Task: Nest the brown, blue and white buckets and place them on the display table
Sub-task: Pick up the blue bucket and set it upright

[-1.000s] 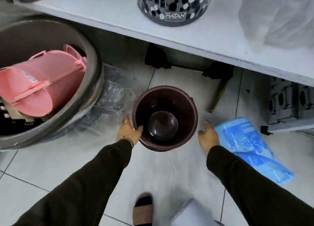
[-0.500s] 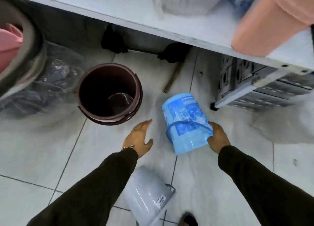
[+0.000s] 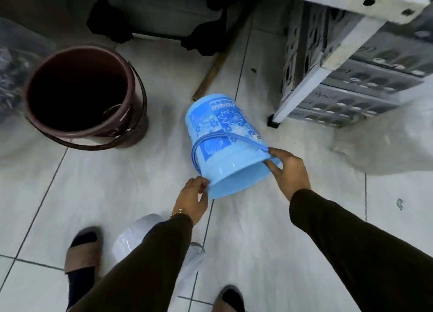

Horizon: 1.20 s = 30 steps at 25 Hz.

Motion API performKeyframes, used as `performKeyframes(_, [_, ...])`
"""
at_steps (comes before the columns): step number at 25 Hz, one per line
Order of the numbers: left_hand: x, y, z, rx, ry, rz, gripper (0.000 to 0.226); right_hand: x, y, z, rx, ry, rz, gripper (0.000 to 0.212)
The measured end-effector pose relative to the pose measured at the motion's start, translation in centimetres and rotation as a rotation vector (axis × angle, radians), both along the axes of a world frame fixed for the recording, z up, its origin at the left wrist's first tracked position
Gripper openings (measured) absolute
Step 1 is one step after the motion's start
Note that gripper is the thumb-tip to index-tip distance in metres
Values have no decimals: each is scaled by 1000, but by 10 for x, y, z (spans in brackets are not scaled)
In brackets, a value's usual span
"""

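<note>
The blue bucket (image 3: pixel 225 143), printed with flowers, lies on its side on the tiled floor with its mouth toward me. My right hand (image 3: pixel 289 168) grips its rim at the right. My left hand (image 3: pixel 192 198) holds the rim at the lower left. The brown bucket (image 3: pixel 84 98) stands upright and empty on the floor to the left, apart from both hands. The white bucket (image 3: pixel 133 239) lies on the floor under my left forearm, mostly hidden by the sleeve.
A white table corner and leg (image 3: pixel 311 72) stand at the upper right, with grey crates (image 3: pixel 365 86) stacked under it. A wooden stick (image 3: pixel 212 75) lies on the floor behind the blue bucket. Plastic wrap (image 3: pixel 14 61) bunches at the far left. My feet (image 3: pixel 82 253) are at the bottom.
My left hand has moved right from the open floor onto the blue bucket's rim. My right hand keeps its hold, and the view has shifted right and closer.
</note>
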<state>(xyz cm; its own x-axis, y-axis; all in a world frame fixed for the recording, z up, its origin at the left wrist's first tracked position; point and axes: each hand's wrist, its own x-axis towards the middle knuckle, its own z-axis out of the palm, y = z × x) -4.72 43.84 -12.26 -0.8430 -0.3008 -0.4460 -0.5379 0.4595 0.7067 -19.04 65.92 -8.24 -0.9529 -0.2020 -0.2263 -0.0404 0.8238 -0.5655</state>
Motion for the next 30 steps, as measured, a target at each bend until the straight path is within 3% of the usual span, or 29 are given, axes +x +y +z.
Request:
performKeyframes(4, [-35,0,60,55,352,220,35,-23,6,37,-29,107,-165,28])
performKeyframes(7, [-75,-1,81,96,191,258,68,-42,12,45,-36,-18,-287,32])
performKeyframes(10, [-103,-6,85,6,78,213,74,-55,16,47,-124,-191,-465,30])
performKeyframes(13, [-126,-6,92,-169,64,13,74,-67,19,53,-199,-276,-561,20])
performKeyframes(17, [-128,-4,84,-325,-181,-280,89,-61,19,50,-195,-408,-633,19])
performKeyframes(19, [-125,-5,81,-351,-218,-343,90,-59,22,47,-195,-442,-650,15])
performKeyframes(21, [-122,-9,87,-405,-205,-382,84,-57,21,50,-178,-438,-613,10])
performKeyframes(23, [-116,-13,99,-504,-130,-419,79,-49,17,59,-54,-381,-499,45])
performKeyframes(25, [-101,-16,113,-576,-39,-449,74,-32,12,70,74,-220,-345,65])
performKeyframes(28, [-67,-20,136,-624,-4,-536,71,-3,6,88,284,-26,-60,68])
performKeyframes(30, [-43,-24,150,-659,-1,-574,69,18,-1,102,321,27,68,66])
